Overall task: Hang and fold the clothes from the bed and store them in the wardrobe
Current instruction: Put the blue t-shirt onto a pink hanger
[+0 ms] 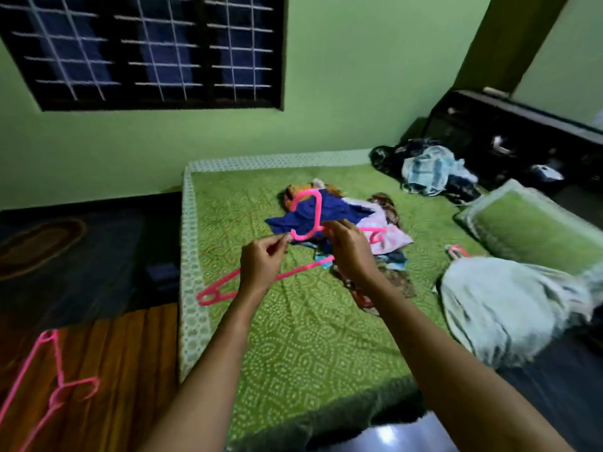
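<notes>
Nearest the person, well short of the grip and far off to its left, a second pink hanger (57,388) lay flat on the wooden floor (130,353). Both bare forearms reached out over the green patterned bed (310,337).

The right hand (349,252) was clenched around the neck of the pink hanger (317,210), which was held up above the sheet. From that grip the hook rose up and curled back towards the left. One long arm of the hanger ran down and away to the left, passing behind the left hand (261,265) and ending over the edge of the bed. The left hand had its thumb and forefinger pinched together right at the lower curve of the hook. Whether it pinched the hanger or a bit of cloth could not be told.

Just beyond the grip a blue garment (339,212) lay on top of a pile of clothes (388,236) in the middle of the bed. To the right of the grip, a pale garment (505,308) lay bunched on the bed, and a green pillow (535,226) sat behind it. Farther still, up and to the right, a dark heap (430,172) with a light blue cloth on it lay at the corner of the bed. A barred window (146,50) filled the green wall high to the left.
</notes>
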{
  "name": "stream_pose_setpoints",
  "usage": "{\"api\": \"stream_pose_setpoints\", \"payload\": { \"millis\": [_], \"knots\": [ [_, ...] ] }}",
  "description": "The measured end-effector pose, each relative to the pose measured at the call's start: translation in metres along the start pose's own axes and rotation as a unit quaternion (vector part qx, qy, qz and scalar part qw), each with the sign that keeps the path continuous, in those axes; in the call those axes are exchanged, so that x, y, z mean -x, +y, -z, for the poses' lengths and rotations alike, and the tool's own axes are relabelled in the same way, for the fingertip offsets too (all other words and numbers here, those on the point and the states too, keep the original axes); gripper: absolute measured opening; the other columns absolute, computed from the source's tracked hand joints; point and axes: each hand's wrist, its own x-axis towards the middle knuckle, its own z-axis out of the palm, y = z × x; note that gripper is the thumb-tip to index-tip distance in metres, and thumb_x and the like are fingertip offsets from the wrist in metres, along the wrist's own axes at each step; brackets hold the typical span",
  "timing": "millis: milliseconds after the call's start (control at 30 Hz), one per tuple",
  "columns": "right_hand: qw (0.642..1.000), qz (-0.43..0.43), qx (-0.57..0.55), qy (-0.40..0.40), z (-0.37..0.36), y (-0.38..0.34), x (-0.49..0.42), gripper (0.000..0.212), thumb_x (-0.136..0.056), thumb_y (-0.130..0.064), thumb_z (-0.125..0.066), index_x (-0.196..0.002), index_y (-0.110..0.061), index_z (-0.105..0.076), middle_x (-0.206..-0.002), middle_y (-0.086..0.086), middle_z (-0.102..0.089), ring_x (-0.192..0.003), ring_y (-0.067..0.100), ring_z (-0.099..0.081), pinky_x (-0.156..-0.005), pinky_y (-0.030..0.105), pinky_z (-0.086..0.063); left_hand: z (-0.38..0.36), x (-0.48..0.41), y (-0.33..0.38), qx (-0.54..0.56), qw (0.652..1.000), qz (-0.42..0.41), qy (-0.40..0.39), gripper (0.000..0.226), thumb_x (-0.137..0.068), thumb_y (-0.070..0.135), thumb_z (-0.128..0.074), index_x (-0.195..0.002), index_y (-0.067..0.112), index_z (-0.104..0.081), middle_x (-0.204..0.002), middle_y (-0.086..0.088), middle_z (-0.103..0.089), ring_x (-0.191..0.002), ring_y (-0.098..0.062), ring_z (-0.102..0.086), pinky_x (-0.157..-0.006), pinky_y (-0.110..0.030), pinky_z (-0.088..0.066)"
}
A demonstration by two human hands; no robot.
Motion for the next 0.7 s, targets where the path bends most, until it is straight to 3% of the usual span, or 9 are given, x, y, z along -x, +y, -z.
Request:
{"api": "stream_pose_setpoints", "payload": {
  "millis": [100,367,533,700],
  "knots": [
    [0.999,-0.037,0.0,0.011,0.037,0.044,0.004,0.023,-0.086,-0.008,-0.056,-0.103,-0.005,-0.071,-0.093,0.019,-0.068,-0.083,0.037,-0.064,-0.069,0.042,-0.051,-0.052,-0.001,0.026,-0.001,1.0,-0.015,-0.018,0.02,-0.088,0.016,-0.064,-0.095,0.0,-0.073,-0.082,-0.019,-0.072,-0.078,-0.014,-0.064,-0.056,-0.009,-0.038],
    [0.993,-0.11,-0.014,0.037,0.07,0.144,-0.017,0.021,-0.091,-0.01,-0.058,-0.108,-0.007,-0.07,-0.107,0.015,-0.068,-0.096,0.032,-0.062,-0.076,0.04,-0.048,-0.153,-0.043,0.044,-0.017,0.997,-0.068,-0.032,0.024,-0.082,0.021,-0.071,-0.097,0.002,-0.073,-0.091,-0.011,-0.073,-0.085,-0.017,-0.068,-0.07,-0.027,-0.048],
    [0.993,-0.11,0.007,0.031,0.072,0.214,-0.057,0.022,-0.092,-0.013,-0.059,-0.109,-0.007,-0.07,-0.107,0.016,-0.067,-0.096,0.033,-0.062,-0.074,0.037,-0.045,-0.223,-0.085,0.038,-0.014,0.997,-0.078,-0.015,0.022,-0.083,0.015,-0.07,-0.097,0.0,-0.072,-0.094,-0.011,-0.072,-0.086,-0.01,-0.066,-0.066,-0.009,-0.043],
    [0.994,-0.11,0.012,-0.01,0.069,0.273,-0.112,0.022,-0.09,-0.011,-0.06,-0.11,-0.008,-0.07,-0.104,0.016,-0.068,-0.091,0.033,-0.063,-0.072,0.038,-0.047,-0.279,-0.142,0.031,-0.023,0.999,-0.044,-0.003,0.021,-0.083,0.016,-0.07,-0.096,0.0,-0.073,-0.092,-0.012,-0.073,-0.086,-0.015,-0.067,-0.067,-0.018,-0.045]
  ]
}}
